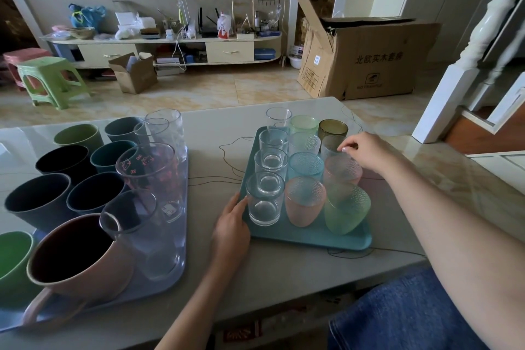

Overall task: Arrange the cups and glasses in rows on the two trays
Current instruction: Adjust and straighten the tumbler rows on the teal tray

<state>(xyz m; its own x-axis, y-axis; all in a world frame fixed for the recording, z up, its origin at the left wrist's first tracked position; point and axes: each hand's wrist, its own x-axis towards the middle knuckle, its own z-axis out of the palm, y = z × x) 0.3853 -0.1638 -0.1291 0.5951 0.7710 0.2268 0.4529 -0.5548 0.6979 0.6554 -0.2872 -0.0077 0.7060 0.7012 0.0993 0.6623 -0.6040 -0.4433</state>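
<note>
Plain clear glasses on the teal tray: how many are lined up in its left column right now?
4 in the teal tray's left column: nearest by the left hand, then, farthest at the far edge. None looks hidden.

We see two bare forearms reaching in from the bottom edge, neither covered by any sleeve as far up as the view shows. No watch, bracelet or ring shows on either wrist or on the fingers we can make out. On the right hand (366,154) we notice short fingernails, one of them catching the light as a pale, glossy spot. The left hand (231,229) shows us only its back and knuckles. At the lower right we see a leg in blue denim (403,318), the cloth mid-blue with a visible weave.
</note>
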